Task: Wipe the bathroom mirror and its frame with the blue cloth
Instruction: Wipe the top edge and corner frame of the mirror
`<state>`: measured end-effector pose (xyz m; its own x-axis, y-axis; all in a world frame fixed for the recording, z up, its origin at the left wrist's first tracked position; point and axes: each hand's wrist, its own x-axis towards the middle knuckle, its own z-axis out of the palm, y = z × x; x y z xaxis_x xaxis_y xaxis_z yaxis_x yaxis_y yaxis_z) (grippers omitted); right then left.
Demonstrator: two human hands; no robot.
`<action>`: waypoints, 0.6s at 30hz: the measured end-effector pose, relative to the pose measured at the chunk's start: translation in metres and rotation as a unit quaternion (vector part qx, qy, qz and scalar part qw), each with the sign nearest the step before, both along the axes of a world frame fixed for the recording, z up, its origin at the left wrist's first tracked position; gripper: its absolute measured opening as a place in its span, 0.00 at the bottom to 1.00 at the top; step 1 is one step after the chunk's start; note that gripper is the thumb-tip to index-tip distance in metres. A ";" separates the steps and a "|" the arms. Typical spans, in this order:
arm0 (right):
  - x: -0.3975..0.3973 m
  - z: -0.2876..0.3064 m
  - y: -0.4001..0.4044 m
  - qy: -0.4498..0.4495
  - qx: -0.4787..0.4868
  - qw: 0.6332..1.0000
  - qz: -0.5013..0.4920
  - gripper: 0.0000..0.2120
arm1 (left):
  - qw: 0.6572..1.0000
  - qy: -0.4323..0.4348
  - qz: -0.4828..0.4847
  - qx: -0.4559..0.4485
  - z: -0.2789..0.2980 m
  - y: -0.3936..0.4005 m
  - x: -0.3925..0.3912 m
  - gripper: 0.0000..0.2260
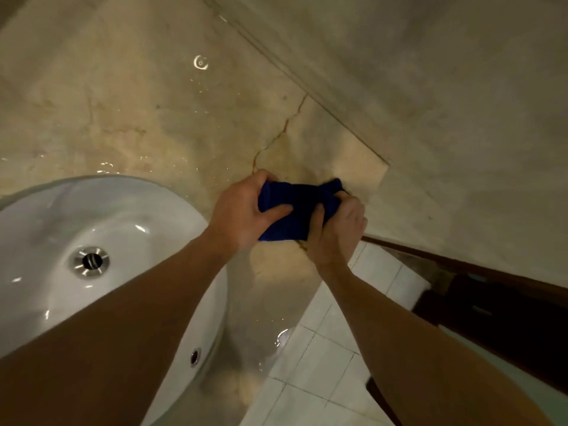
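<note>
Head cam: left hand (242, 215) + right hand (339, 232) both clench blue cloth (296, 207) bunched btwn them, over counter (147, 118) beside sink (101, 216). Mirror unseen. Wring evenly, fold flat pad first.

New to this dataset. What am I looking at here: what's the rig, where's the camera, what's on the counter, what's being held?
There is no robot: a person works with two bare hands. The single picture comes from a wide-angle camera worn on the person's head, looking forward and down, so both forearms reach in from the bottom edge.

The left hand and right hand both grip a bunched dark blue cloth, held between them above a beige stone counter. The counter has a crack and looks wet in spots. A white basin with a metal drain sits at the left. White floor tiles show at lower right, beside some dark wooden furniture.

The mirror to be wiped is not in view.
</note>
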<state>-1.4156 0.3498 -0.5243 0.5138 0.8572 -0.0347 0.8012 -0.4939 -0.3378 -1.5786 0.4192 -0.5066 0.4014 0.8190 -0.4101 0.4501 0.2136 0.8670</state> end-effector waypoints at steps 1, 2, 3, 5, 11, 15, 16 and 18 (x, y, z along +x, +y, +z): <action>0.001 -0.001 0.001 0.001 -0.003 1.000 0.004 0.21 | 1.000 0.003 -0.004 -0.008 0.002 0.002 0.000 0.17; 0.001 -0.002 0.001 -0.001 -0.003 1.000 0.010 0.22 | 1.000 0.007 -0.008 -0.013 0.002 0.005 -0.001 0.17; 0.002 -0.004 0.000 -0.002 -0.001 1.000 0.013 0.22 | 1.000 0.010 -0.008 -0.017 0.003 0.006 -0.001 0.17; 0.005 -0.008 0.000 0.000 0.010 1.000 0.010 0.23 | 1.000 0.009 -0.002 -0.017 0.002 0.007 0.000 0.17; 0.008 -0.007 -0.001 -0.007 0.006 1.000 0.021 0.24 | 0.999 0.014 0.006 -0.028 0.006 0.006 0.001 0.17; 0.012 0.003 -0.001 0.005 -0.058 0.998 0.025 0.24 | 0.998 0.004 0.020 -0.058 0.006 0.007 0.004 0.18; 0.011 0.009 0.000 0.015 -0.071 0.997 0.024 0.25 | 0.997 -0.001 0.035 -0.072 0.008 0.008 0.003 0.18; 0.005 0.028 0.000 0.055 -0.089 0.994 0.013 0.24 | 0.990 -0.014 0.074 -0.123 0.018 0.007 0.002 0.16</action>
<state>-1.4101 0.3498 -0.4960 0.4766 0.8455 -0.2409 0.7778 -0.5332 -0.3327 -1.5768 0.4259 -0.4887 0.2996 0.7465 -0.5941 0.3744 0.4808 0.7929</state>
